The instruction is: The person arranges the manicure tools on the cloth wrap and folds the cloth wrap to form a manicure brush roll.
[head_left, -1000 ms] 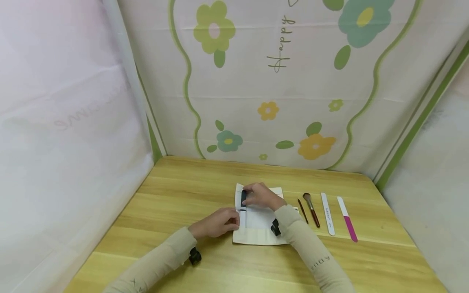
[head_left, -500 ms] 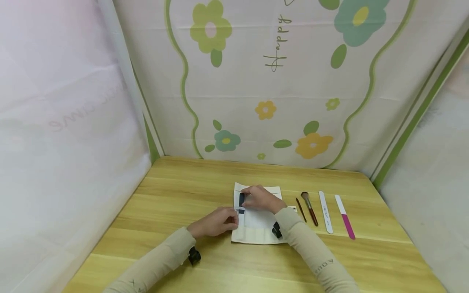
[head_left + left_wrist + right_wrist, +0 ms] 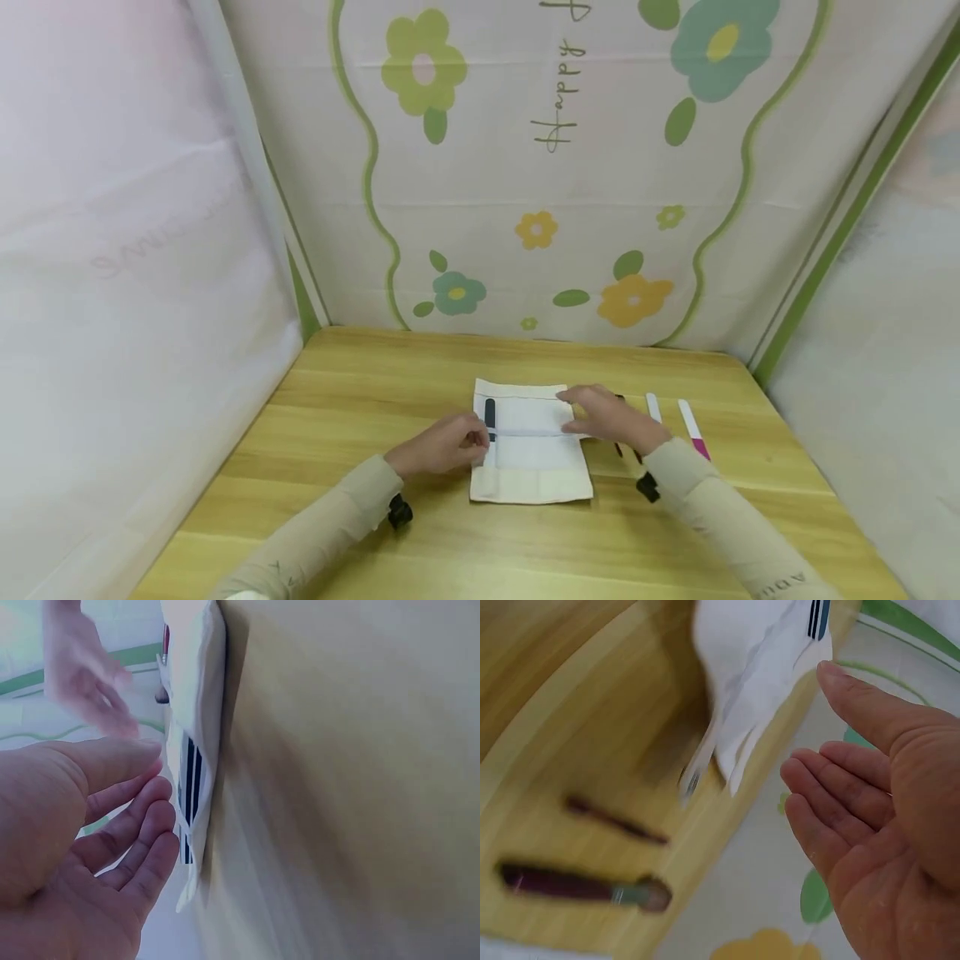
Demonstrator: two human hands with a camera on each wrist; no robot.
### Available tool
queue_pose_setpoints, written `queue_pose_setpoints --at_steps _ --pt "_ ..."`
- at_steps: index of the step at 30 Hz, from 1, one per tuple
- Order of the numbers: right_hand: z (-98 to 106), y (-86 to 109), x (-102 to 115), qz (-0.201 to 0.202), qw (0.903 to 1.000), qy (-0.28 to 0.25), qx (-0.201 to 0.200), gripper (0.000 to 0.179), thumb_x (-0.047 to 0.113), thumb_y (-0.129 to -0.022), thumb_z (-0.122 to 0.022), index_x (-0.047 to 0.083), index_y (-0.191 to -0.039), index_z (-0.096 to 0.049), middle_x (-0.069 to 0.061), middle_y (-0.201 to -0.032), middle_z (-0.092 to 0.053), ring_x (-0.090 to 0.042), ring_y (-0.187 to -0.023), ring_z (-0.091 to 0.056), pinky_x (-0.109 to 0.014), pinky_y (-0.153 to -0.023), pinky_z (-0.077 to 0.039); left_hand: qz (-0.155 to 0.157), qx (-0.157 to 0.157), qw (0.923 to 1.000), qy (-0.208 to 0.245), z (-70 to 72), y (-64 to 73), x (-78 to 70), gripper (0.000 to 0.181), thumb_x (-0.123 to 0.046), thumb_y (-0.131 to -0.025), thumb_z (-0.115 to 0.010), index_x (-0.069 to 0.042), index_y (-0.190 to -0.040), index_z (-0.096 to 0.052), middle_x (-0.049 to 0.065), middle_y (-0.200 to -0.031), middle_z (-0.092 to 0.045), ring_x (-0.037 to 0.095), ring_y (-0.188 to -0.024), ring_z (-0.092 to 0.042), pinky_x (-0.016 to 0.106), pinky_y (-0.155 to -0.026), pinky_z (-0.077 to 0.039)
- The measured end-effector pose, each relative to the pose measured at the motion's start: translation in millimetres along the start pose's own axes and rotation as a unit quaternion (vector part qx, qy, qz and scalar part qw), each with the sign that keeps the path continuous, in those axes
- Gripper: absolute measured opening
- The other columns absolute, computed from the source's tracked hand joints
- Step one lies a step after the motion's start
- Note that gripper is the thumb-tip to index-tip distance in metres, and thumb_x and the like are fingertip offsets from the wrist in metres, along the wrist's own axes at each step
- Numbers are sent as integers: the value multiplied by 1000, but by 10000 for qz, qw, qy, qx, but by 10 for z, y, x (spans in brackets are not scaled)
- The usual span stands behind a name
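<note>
Fingers [image 3: 157, 817] flank the pouch [image 3: 540, 486] at both side edges, tabletop [image 3: 360, 400] stretching leftward.

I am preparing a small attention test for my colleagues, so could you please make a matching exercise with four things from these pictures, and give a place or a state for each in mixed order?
1. pouch
2. dark strip
3. pink-white file
4. brush

A. farthest right of the four in the head view
B. ends in bristles
C. spread open
D. in the pouch, near its left edge

Pairs: 1-C, 2-D, 3-A, 4-B
</note>
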State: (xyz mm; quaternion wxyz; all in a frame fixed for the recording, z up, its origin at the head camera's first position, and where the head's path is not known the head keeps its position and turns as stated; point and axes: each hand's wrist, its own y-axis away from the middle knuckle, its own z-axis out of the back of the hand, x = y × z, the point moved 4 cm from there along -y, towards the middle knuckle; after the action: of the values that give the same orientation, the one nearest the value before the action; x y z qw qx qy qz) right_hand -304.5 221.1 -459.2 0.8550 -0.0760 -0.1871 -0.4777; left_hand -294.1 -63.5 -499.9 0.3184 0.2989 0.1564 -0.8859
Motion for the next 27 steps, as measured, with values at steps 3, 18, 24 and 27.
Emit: queue_pose_setpoints --at_steps 3,18,24,27 --pt "129 243 -106 -71 9999 103 -83 59 21 -99 -75 -8 -147 -54 -26 -147 -60 -45 -136 -58 -56 -108 -51 -71 -65 9999 -40 32 -93 3 6 -9 -102 -69 -6 -104 -74 -2 -100 -69 5 -90 -60 22 -85 -56" --pt "162 1092 -985 -960 9905 13 -980 62 21 -96 -79 -14 -141 -56 -35 -137 -63 -52 -124 -62 -61 -97 -55 -121 -84 9959 -895 -12 -546 49 8 -4 -98 -71 -4 -104 -75 7 -101 -71 21 -91 -62 21 -80 -51" --pt "89 1098 -1193 -1274 9846 -86 -1190 39 21 -96 -79 -11 -117 -68 -28 -106 -73 -38 -93 -73 -45 -79 -62 -29 -15 9949 -1004 -56 -591 57 6 -3 -96 -71 -6 -99 -75 5 -94 -69 13 -83 -53 21 -76 -47" --pt "70 1050 -1300 -1453 9799 -157 -1359 31 17 -95 -79 4 -79 -57 -6 -69 -56 -15 -60 -51 -27 -56 -45 -35 -8 9943 -1065 -93 -623 68 6 -3 -96 -71 -7 -96 -76 2 -92 -69 10 -81 -53 20 -75 -48"
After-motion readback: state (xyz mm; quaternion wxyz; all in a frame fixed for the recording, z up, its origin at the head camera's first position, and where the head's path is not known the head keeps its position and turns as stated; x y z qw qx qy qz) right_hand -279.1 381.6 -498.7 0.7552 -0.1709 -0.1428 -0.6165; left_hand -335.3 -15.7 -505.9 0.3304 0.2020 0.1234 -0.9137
